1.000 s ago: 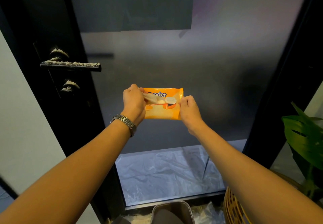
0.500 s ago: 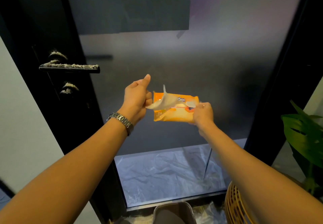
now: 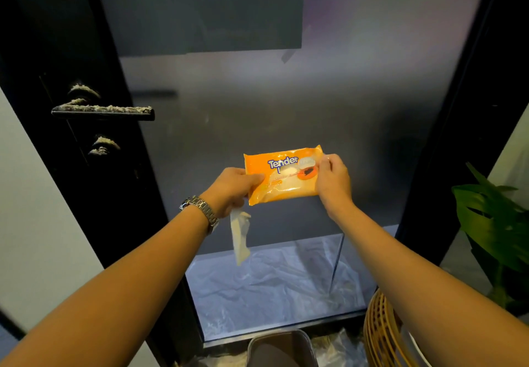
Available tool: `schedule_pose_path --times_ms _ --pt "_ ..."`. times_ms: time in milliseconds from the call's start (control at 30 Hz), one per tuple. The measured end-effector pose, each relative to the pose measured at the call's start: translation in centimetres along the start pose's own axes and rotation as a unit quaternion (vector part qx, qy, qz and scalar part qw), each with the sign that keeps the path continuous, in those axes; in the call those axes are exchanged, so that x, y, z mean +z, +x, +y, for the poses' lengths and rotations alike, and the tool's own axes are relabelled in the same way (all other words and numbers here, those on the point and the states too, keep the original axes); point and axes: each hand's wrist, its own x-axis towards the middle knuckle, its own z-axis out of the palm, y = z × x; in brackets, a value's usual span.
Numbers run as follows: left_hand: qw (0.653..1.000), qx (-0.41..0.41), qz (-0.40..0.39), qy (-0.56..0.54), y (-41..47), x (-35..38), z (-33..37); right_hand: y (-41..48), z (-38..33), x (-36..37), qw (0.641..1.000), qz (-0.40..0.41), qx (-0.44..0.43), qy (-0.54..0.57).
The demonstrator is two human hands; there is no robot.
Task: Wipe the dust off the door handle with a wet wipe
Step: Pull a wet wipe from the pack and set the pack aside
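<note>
Nearest us, our left hand pinches both the left end of the flat orange plastic wet-wipe pack and a limp white wet wipe hanging below it, while our right hand grips the pack's right end. Farther off, up and to the left, the dust-caked black lever door handle lies with its long axis horizontal (free tip pointing right), and our left hand is the nearer one.

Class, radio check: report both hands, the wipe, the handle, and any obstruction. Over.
Left hand grips wet wipe and pack; right hand at pack's flap. Door handle dusty, untouched. Path clear. Over.
</note>
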Motion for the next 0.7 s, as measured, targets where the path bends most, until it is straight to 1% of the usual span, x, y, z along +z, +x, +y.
schedule_pose_path --times_ms 100,200,300,400,500,567,633,700 --pt "0.999 0.031 0.025 -0.031 0.4 1.0 0.1 -1.0 -0.2 0.1 0.998 -0.015 -0.052 -0.031" --pt "0.997 0.052 0.031 -0.056 0.7 2.6 0.1 -2.4 -0.4 0.8 0.988 -0.072 -0.111 -0.081" --pt "0.994 0.074 0.027 -0.082 0.8 3.8 0.2 -3.5 -0.4 1.5 0.982 -0.128 -0.119 -0.068" --pt "0.99 0.082 0.029 -0.111 0.8 4.2 0.1 -3.2 0.0 1.0 0.988 -0.135 -0.076 -0.009" --pt "0.987 0.067 0.021 -0.145 0.8 4.0 0.2 -2.2 0.8 -0.2 0.995 -0.083 -0.029 0.037" --pt "0.984 0.057 0.004 -0.171 0.7 4.1 0.4 -1.5 1.5 -1.2 0.995 -0.073 0.044 0.05" --pt "0.983 0.055 -0.017 -0.175 0.4 4.3 0.6 -1.2 1.9 -2.1 0.98 -0.101 0.142 0.092" --pt "0.986 0.065 -0.037 -0.148 0.2 4.7 0.8 -1.3 2.0 -2.9 0.961 -0.152 0.198 0.122"
